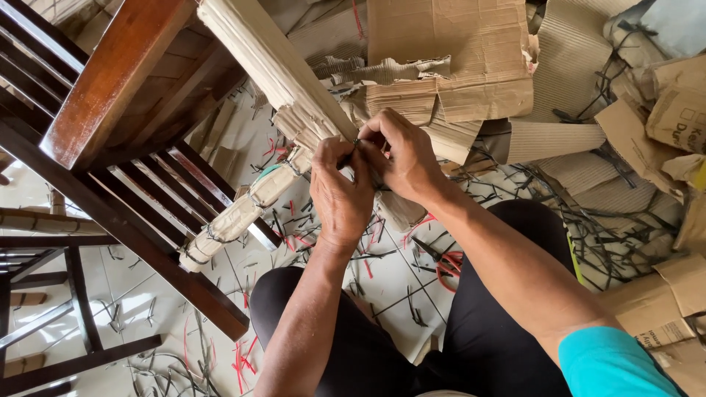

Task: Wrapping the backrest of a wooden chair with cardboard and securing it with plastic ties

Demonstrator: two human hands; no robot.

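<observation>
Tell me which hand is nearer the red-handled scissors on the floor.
Right. The right hand is above the scissors, on the cardboard-wrapped chair leg; the left hand lies further to their left.

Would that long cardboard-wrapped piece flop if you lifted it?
Probably not: the cardboard-wrapped piece runs straight, like the dark wooden chair parts beside it, so it likely stays stiff. The cardboard looks crinkled and soft, so it may dent. Ties ring it, which should stop slipping.
</observation>
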